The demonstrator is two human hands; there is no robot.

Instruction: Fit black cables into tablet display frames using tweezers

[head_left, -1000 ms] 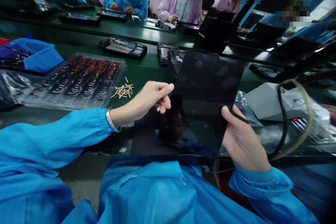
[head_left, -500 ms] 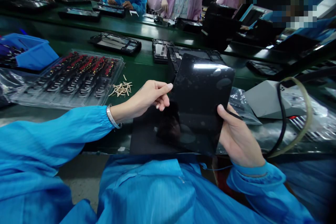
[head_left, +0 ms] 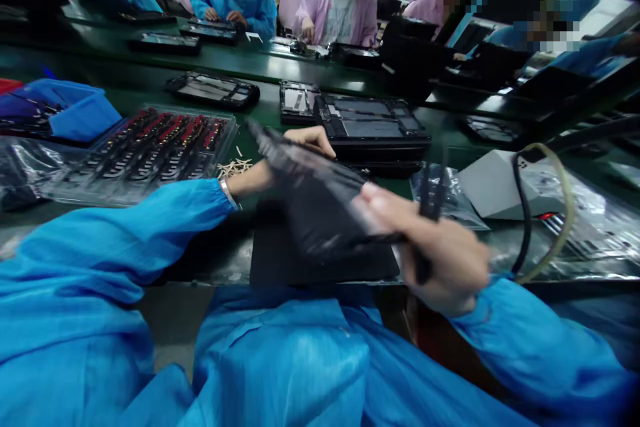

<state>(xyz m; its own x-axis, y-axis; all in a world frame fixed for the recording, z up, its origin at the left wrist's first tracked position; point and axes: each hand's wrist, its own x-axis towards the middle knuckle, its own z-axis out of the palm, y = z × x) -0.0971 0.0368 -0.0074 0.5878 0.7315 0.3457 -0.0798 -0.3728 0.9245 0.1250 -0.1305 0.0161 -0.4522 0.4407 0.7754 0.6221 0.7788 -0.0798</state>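
My right hand (head_left: pixel 445 257) is closed on a flat black tablet-like panel (head_left: pixel 330 207), which is tilted and smeared by motion. A dark two-pronged tool (head_left: pixel 434 180), resembling tweezers, sticks up from the same hand. Behind the panel's upper edge is my left hand (head_left: pixel 313 139), its fingers curled; the panel covers part of it, and I cannot make out whether it grips anything. Below the panel a black mat (head_left: pixel 325 270) lies at the table's front edge. Beyond my hands, an opened black device housing (head_left: pixel 375 120) rests on a stack.
On the left are a clear tray of small parts (head_left: pixel 150 153), a blue bin (head_left: pixel 83 110) and a pile of thin strips (head_left: pixel 234 167). To the right stand a grey box (head_left: pixel 493 183) and a looped cable (head_left: pixel 570 213). Across the green bench (head_left: pixel 270 67), several people work.
The panel has swung from nearly upright, screen facing me, to a steep tilt, moving left. My left hand has gone up behind its edge. My right hand has turned over with it.
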